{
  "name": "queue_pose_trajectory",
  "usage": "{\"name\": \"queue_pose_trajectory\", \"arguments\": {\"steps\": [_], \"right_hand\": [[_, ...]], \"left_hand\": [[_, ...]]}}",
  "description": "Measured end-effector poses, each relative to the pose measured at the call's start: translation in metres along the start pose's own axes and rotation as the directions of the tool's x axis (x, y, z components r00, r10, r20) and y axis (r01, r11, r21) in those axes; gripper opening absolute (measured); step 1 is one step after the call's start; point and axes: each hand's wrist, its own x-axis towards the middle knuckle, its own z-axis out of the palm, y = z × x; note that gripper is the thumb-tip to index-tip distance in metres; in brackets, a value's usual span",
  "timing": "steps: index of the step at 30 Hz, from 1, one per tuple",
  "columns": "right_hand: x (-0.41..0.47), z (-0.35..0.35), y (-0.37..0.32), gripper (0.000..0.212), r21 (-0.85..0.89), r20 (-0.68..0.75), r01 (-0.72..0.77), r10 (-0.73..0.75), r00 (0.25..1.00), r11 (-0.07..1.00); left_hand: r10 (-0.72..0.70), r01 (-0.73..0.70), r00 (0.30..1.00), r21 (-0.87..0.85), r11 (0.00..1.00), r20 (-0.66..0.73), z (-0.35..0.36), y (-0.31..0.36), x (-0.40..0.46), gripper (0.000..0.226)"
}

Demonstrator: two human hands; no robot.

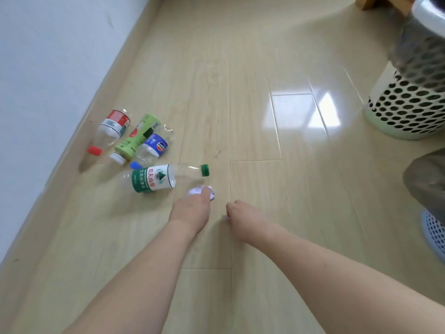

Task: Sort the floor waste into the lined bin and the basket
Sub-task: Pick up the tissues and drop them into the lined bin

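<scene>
My left hand [192,208] reaches down to the floor, and its fingers curl over a crumpled white paper ball [198,190]. Beside it, my right hand [240,213] has its fingers curled down at the floor, pinching a small white paper scrap [225,216] that barely shows. Just left of the paper ball lies a clear bottle with a green cap and a green-and-white label [154,180]. Three more bottles lie near the wall: a red-capped one [109,132], a green-labelled one [136,138] and a blue-labelled one [154,148].
A white perforated bin [409,109] with a dark liner hanging over its rim stands at the right. A blue lattice basket [435,233] under a grey bag sits at the right edge. The white wall [36,68] runs along the left. Wooden furniture legs [368,2] stand at the back.
</scene>
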Motion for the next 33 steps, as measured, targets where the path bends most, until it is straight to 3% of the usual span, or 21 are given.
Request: {"name": "queue_pose_trajectory", "arguments": {"steps": [4,7,10,17,21,23,26,28,30,33], "right_hand": [[-0.009,-0.021,0.009,0.017,0.024,0.007,-0.058,0.057,0.998,0.998],[-0.034,-0.063,0.018,0.018,0.009,0.014,-0.09,0.09,0.996,0.996],[-0.073,-0.121,0.032,0.019,-0.024,-0.003,-0.099,0.099,0.995,0.995],[-0.195,-0.242,0.097,0.026,-0.009,-0.288,-0.251,0.237,0.928,0.968],[-0.263,-0.272,0.145,0.025,0.044,-0.412,-0.348,0.334,0.848,0.936],[-0.297,-0.276,0.183,0.022,0.092,-0.44,-0.414,0.41,0.799,0.906],[-0.33,-0.266,0.23,0.02,0.146,-0.465,-0.507,0.511,0.723,0.849],[-0.349,-0.249,0.255,0.024,0.184,-0.419,-0.564,0.583,0.696,0.805],[-0.361,-0.23,0.271,0.017,0.202,-0.356,-0.594,0.623,0.697,0.779],[-0.373,-0.212,0.287,0.017,0.223,-0.297,-0.601,0.641,0.708,0.767]], "left_hand": [[0.037,-0.04,0.998,0.072,0.997,0.043,-0.013,0.004,-0.004,0.027],[0.034,-0.023,0.995,-0.113,0.993,0.097,-0.042,0.016,-0.002,0.012],[0.057,-0.045,0.997,-0.206,0.978,0.05,-0.099,0.043,0.01,0.01],[0.224,-0.3,0.951,-0.468,0.831,-0.213,-0.248,0.181,-0.003,0.025],[0.32,-0.42,0.907,-0.529,0.737,-0.275,-0.281,0.269,-0.021,0.032],[0.374,-0.468,0.884,-0.519,0.715,-0.281,-0.284,0.324,-0.035,0.023],[0.45,-0.505,0.861,-0.501,0.703,-0.237,-0.27,0.389,-0.053,0.012],[0.515,-0.512,0.847,-0.473,0.717,-0.135,-0.252,0.427,-0.065,0.015],[0.569,-0.524,0.822,-0.413,0.745,-0.017,-0.234,0.451,-0.074,0.02],[0.571,-0.532,0.82,-0.337,0.777,0.022,-0.221,0.47,-0.076,0.021]]}}
